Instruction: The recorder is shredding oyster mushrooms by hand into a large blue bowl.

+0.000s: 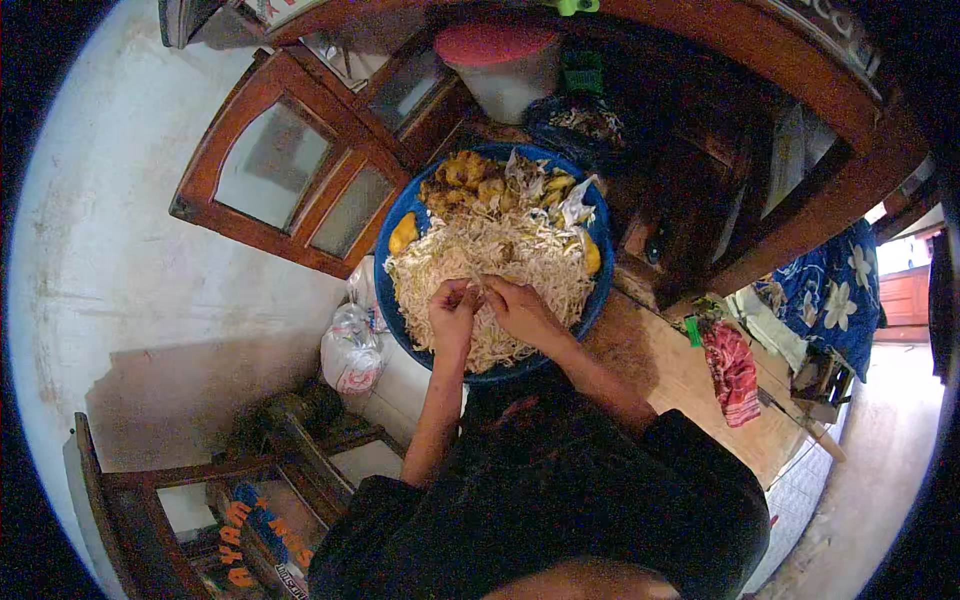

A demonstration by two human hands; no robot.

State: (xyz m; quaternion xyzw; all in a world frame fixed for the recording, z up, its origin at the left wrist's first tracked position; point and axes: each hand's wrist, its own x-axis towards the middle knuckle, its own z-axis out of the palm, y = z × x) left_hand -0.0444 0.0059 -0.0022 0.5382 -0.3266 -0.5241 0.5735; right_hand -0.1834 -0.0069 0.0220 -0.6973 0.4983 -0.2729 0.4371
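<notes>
A round blue basin (381, 262) stands before me, holding a wide heap of pale shredded meat (517, 251) that looks like chicken. Larger yellow-brown cooked pieces (461, 184) are piled at its far side, beside whitish skin-like scraps (577, 202). One yellow piece (403, 234) rests against the left wall, another yellow piece (592, 255) against the right. My left hand (453, 311) and my right hand (525, 311) meet above the shreds. Their fingertips pinch a small pale strand of meat (477, 280), partly hidden by the fingers.
Beyond the basin are a red-lidded bucket (499, 71) and a black bag (585, 127) with scraps. A glass-paned wooden door (274, 165) and a tied plastic bag (351, 352) are at left. At right lie a red patterned cloth (731, 375) and a wooden-handled tool (825, 442), apparently a knife.
</notes>
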